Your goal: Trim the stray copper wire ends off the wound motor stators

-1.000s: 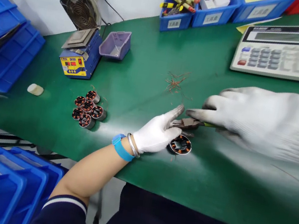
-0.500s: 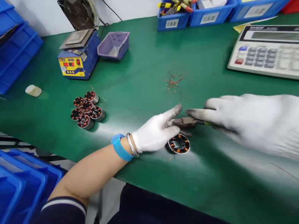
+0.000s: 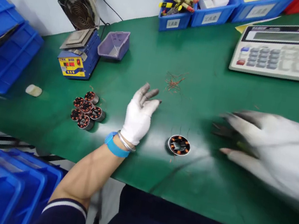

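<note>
My left hand, in a white glove with grey-stained fingertips, is raised over the bench left of a single motor stator. Its fingers are loosely bent and apart, with nothing visible between them. The stator stands alone, a metal ring with orange copper windings inside and thin wire ends sticking up at its back edge. To its right, my gloved right hand is closed around a pair of pliers, blurred by motion. The dark jaws point left and a bit of green handle shows. Neither hand touches the stator.
Several wound stators stand grouped at left. Copper wire clippings lie mid-bench. Behind are a blue-yellow heating unit, a purple tray, blue tool boxes and a calculator. Blue bins stand lower left.
My left hand has moved left, away from the stator and the pliers. My right hand has drawn the pliers back to the right. The stator stays in place, now fully visible.
</note>
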### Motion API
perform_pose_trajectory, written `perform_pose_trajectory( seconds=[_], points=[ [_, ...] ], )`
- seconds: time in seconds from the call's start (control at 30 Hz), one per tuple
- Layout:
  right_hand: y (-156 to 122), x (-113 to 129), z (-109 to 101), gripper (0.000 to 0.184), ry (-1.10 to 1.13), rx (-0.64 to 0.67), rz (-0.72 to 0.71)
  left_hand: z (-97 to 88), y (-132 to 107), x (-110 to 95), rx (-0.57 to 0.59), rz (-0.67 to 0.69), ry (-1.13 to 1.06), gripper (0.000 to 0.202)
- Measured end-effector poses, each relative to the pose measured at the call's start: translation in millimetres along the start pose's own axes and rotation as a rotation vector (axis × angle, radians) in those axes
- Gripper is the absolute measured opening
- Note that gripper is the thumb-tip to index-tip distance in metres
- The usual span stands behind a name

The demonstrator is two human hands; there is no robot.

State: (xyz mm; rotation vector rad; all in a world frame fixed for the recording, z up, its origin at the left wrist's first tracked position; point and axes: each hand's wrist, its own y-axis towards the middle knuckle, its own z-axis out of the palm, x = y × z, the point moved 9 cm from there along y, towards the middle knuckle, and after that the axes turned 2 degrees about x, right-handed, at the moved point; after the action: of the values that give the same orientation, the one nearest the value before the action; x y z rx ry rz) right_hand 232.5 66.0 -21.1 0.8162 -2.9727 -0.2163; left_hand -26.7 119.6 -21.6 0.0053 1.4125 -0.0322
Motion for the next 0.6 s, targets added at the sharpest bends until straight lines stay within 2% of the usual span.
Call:
perform_pose_trajectory(
  seconds=[0.03,0.1,0.13,0.2,0.27,0.33,0.37,0.43,0.5,0.6],
  points=[
    [5.7,23.5,-13.4,0.067,0.029,-0.105,-0.075,-5.0,1.7,-3.3,-0.03,0.028,0.02,0.06],
    [15.1,78.0,-31.4,0.039,0.119,-0.24,-0.3,-12.0,4.1,-7.0,-0.068,0.071,0.065,0.058],
    [21.7,98.9,-30.4,0.03,0.111,-0.219,-0.341,-14.3,4.6,-8.0,-0.079,0.087,0.086,0.057],
    [31.6,125.7,-30.9,0.015,0.11,-0.247,-0.349,-17.0,4.7,-9.1,-0.092,0.107,0.117,0.057],
    [34.8,133.2,-31.6,0.012,0.126,-0.295,-0.334,-19.1,3.7,-10.8,-0.108,0.119,0.144,0.059],
    [30.1,117.5,-34.5,0.013,0.123,-0.351,-0.284,-21.8,2.6,-14.1,-0.134,0.139,0.181,0.059],
    [24.5,100.9,-36.7,0.014,0.095,-0.372,-0.232,-23.6,1.9,-16.8,-0.152,0.163,0.188,0.06],
    [6.4,52.6,-41.9,0.017,-0.048,-0.375,-0.052,-25.0,0.9,-20.0,-0.165,0.198,0.181,0.061],
    [-23.0,-7.2,-48.6,0.028,-0.26,-0.316,0.199,-23.3,-0.6,-20.5,-0.155,0.212,0.177,0.06],
    [-75.5,-76.6,-58.1,0.04,-0.37,-0.253,0.381,-17.1,-5.5,-22.6,-0.14,0.222,0.204,0.06]
  ],
)
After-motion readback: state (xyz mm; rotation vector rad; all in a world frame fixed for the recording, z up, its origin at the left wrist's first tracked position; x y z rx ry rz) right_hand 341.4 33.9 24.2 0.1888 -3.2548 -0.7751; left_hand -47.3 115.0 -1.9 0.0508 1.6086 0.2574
